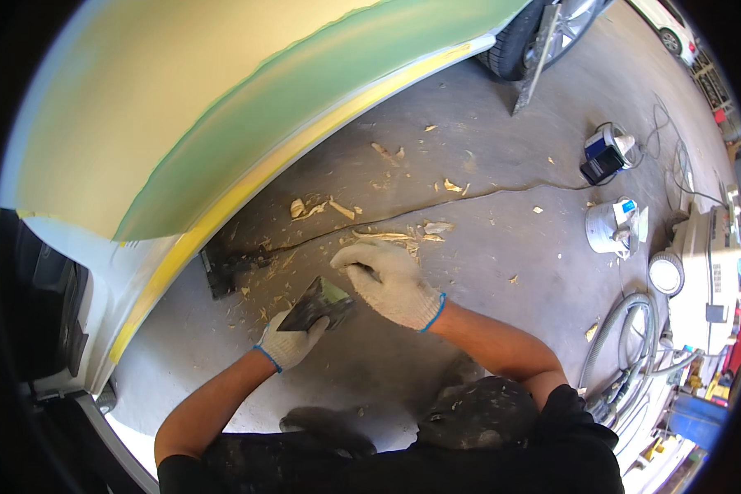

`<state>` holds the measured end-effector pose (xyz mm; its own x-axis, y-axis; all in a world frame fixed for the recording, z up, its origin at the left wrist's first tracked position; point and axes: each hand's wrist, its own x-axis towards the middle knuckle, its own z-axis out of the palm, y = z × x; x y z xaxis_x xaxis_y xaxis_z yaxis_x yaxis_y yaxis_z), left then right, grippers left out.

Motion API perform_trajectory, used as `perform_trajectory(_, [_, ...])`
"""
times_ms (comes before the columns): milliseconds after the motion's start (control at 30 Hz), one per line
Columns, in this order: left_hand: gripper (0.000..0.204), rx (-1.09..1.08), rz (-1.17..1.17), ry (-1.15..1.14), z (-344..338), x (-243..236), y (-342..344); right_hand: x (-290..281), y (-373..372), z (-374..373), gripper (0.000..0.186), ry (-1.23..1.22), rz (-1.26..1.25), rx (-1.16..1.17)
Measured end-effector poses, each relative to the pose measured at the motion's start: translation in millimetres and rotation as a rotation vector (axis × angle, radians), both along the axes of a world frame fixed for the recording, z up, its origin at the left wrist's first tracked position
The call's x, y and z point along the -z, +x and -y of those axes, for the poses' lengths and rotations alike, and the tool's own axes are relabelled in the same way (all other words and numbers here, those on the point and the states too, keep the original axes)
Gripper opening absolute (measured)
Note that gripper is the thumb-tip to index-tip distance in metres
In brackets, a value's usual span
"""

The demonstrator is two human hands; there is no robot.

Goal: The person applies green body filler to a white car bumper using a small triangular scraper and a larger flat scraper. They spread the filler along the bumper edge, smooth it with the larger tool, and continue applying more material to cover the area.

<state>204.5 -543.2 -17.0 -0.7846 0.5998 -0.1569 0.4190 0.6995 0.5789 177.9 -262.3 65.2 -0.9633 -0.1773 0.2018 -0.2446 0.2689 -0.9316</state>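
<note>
My left hand (pixel 292 342), in a white work glove, grips a dark flat spreader board (pixel 314 306) smeared with greenish filler. My right hand (pixel 387 280), also gloved, is closed over the board's far end, and what it holds is hidden under the fingers. Both hands hover over the grey concrete floor, just below a car body panel (pixel 222 107) coated in pale green filler, with yellow masking tape (pixel 222 214) along its lower edge.
Dried filler scraps (pixel 329 207) litter the concrete floor (pixel 469 214). A white bucket (pixel 613 226), a blue-and-white can (pixel 605 152), a hose (pixel 626 346) and a white machine (pixel 712 272) stand at the right. A car wheel (pixel 535 37) is at the top. A dark block (pixel 220 267) lies under the panel.
</note>
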Motion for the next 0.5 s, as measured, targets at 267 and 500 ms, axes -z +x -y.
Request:
perform_trajectory(267, [0.033,-0.158,0.187,-0.003,-10,-28,2,5,0,5,0.02,0.029,0.07,-0.05])
perform_trajectory(500, [0.04,-0.144,0.317,-0.102,-9,-32,-4,6,4,10,0.019,0.067,0.096,-0.041])
